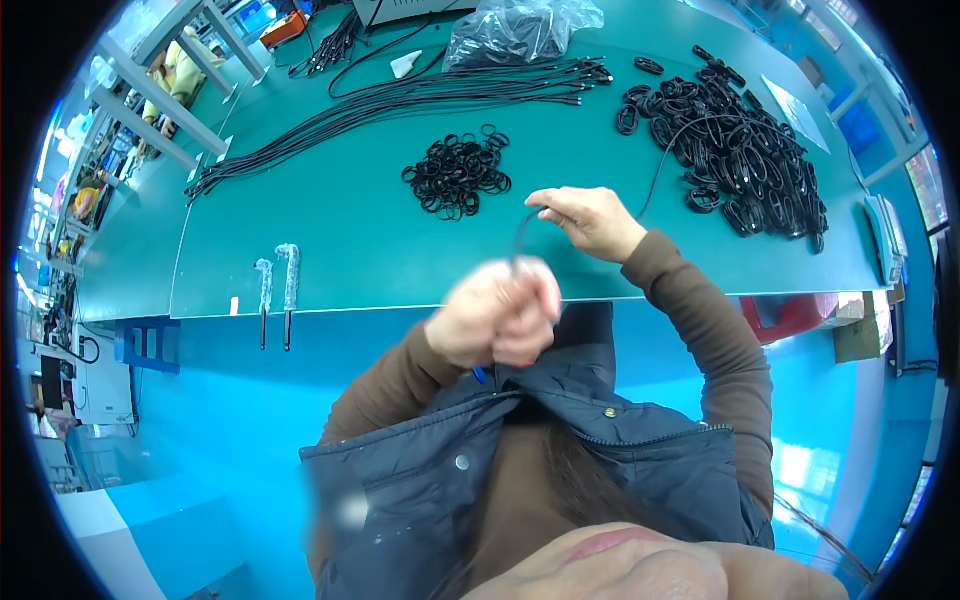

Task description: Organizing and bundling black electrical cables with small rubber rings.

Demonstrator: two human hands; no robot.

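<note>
A thin black cable [522, 232] runs between my two hands in front of the table edge. My left hand [497, 312] is closed round it in a fist, smeared by motion. Thumb and fingers of my right hand [590, 220] pinch the same cable a little farther out. Beyond my right wrist a cable stretch [655, 185] curves up toward a large pile of coiled black cables [745, 150]. Left of my right hand lies a heap of small black rings [457, 175]. A small blue piece [480, 375] shows below my left fist; its kind is unclear.
Long straight black cables [400, 108] lie bundled across the green table [340, 230]. Behind them sits a clear plastic bag [520, 35] of dark parts. Two plastic-wrapped hooked rods [288, 290] overhang the front edge at left. Another person in yellow [185, 75] is at the far left.
</note>
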